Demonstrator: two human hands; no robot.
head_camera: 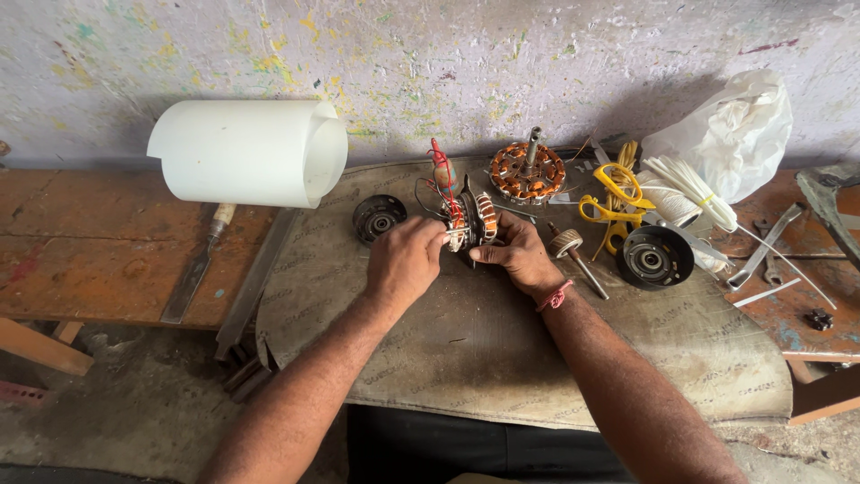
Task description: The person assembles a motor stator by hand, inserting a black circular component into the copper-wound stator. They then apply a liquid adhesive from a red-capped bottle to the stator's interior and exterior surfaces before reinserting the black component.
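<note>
Motor winding [472, 220] is held upright at the mat's [502, 358] far middle, pinched by the left hand [405, 262] and gripped by the right hand [518, 254]. Copper coils are already wound; loose wires remain, seemingly untied.

Both hands meet over a small wound stator [472, 220] with copper coils: the left hand [405, 260] pinches its near edge, and the right hand [518, 253] closes its grip on the other side. Behind it on the bench [125, 269] stand a second stator [527, 172], yellow scissors [614, 202] and a white roll [251, 151].
</note>
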